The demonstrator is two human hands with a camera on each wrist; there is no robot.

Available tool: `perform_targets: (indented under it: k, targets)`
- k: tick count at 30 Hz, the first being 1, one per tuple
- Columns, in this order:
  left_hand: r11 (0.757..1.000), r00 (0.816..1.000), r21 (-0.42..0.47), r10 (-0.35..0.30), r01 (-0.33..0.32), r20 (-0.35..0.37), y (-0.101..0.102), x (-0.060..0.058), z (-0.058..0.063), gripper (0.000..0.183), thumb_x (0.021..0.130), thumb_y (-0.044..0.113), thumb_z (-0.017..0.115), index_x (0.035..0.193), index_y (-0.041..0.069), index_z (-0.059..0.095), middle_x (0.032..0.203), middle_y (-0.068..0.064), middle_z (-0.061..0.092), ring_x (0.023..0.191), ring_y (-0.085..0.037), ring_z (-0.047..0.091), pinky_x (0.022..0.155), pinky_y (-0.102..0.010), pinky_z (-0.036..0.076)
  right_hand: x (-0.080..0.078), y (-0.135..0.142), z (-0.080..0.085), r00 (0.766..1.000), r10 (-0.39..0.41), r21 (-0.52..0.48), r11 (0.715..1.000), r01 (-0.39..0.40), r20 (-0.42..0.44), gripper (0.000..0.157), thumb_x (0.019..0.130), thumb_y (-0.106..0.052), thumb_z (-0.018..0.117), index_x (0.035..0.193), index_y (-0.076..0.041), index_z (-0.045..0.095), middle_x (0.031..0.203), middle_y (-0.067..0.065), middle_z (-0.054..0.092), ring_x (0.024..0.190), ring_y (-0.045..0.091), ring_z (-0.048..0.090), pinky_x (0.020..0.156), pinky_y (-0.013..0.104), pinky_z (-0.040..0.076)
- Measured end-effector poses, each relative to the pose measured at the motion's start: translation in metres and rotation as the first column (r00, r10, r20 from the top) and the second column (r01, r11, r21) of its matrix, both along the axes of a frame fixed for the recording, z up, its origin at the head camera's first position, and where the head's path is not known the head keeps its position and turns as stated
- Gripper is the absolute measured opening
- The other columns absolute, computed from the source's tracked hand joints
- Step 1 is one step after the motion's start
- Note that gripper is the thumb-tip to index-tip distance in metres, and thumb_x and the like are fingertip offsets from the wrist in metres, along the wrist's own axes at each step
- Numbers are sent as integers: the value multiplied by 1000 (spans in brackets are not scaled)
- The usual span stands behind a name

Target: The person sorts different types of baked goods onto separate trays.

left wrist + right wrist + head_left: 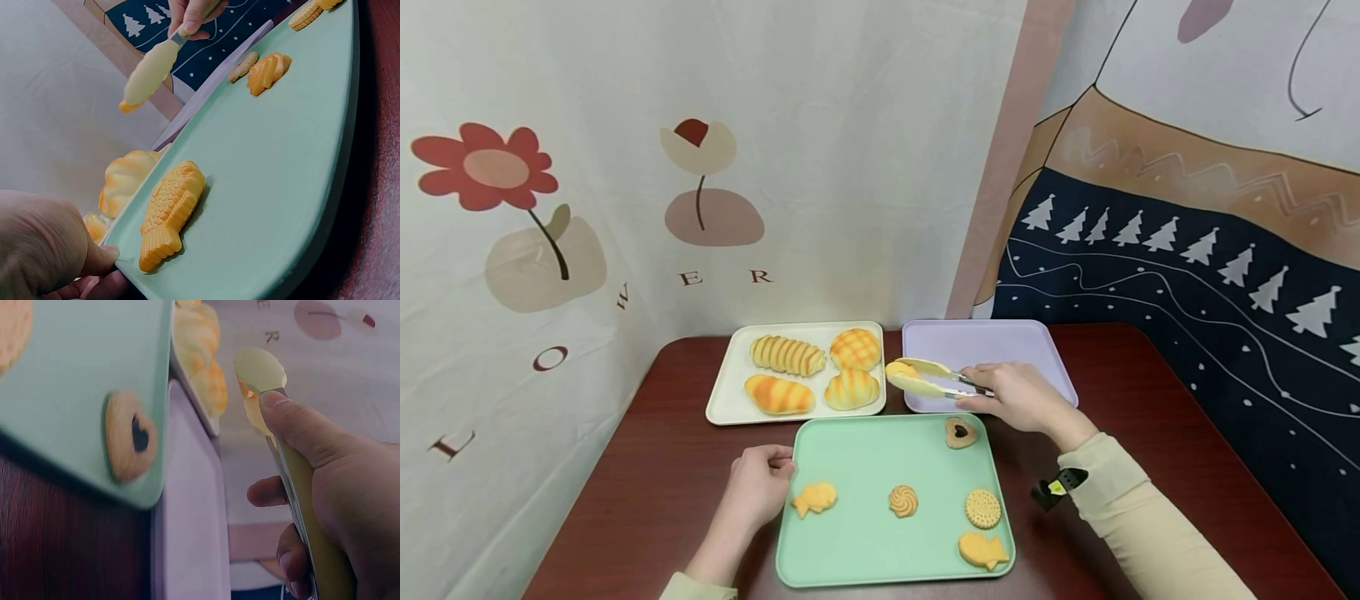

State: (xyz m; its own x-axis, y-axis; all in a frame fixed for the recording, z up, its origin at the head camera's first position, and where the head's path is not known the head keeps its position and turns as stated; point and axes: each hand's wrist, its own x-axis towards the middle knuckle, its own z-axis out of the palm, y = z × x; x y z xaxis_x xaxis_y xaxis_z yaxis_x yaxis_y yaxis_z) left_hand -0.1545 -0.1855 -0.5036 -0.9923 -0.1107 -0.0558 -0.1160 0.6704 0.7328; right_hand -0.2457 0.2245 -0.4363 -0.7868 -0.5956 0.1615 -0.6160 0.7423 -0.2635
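My right hand (1018, 398) grips a pair of tongs (297, 494) with pale yellow tips, held above the purple tray's (1000, 342) left side. Between the tips is a small yellow-orange piece (904, 372), mostly hidden, its kind unclear. At the left edge of the green tray (857, 550), my left hand (758, 483) pinches the rim, thumb on top. On this tray lie a fish-shaped cookie (172, 215) near the left hand, a swirl cookie (903, 501), a heart cookie (130, 436) with a dark centre, a round cookie (982, 508) and another fish-shaped cookie (982, 551).
A white tray (722, 400) at the back left holds a ridged roll (787, 356), a round criss-cross bun (855, 349), an oval bread (778, 395) and a twisted bun (852, 389). Under the trays is a dark red table (647, 483); printed curtains (850, 167) hang behind.
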Motion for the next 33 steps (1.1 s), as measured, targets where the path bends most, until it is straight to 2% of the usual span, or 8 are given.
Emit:
perform_targets:
  k: [3,6,8,22,33]
  targets:
    - [1000,1000,-1,0,0,-3,0,0,0,18,97,3,69,112,-4,77,89,-2,73,84,-19,70,76,-41,58,-3,8,-3,999,-39,-2,999,39,25,59,101,-53,68,140,-9,70,129,7,73,107,26,70,92,48,57]
    - [1000,1000,-3,-1,1,-2,-1,0,-1,19,97,3,69,112,-4,77,89,-2,74,84,-19,70,77,-41,58,-6,17,-5,996,-81,-1,997,81,41,63,100,-53,70,142,-6,68,137,12,69,124,32,66,102,54,53]
    - [1000,1000,-3,-2,2,1,-1,0,-1,19,97,4,69,112,-4,77,90,-2,74,84,-19,70,77,-41,58,-8,23,-8,993,-104,-1,995,104,52,64,99,-53,70,142,-5,67,139,14,67,128,35,63,105,56,50]
    - [1000,1000,2,3,-3,12,-1,-2,-2,20,97,4,69,113,-5,76,90,-3,74,85,-19,71,77,-42,58,-20,60,-35,971,-205,11,979,205,122,68,100,-54,68,143,-2,65,142,18,65,131,39,60,106,61,47]
    - [1000,1000,7,5,-5,15,0,-2,-1,18,98,4,69,112,-3,77,90,-2,73,83,-18,70,76,-41,58,-22,72,-44,939,-289,61,957,283,184,73,100,-59,66,147,-3,62,146,20,61,134,41,56,107,65,44]
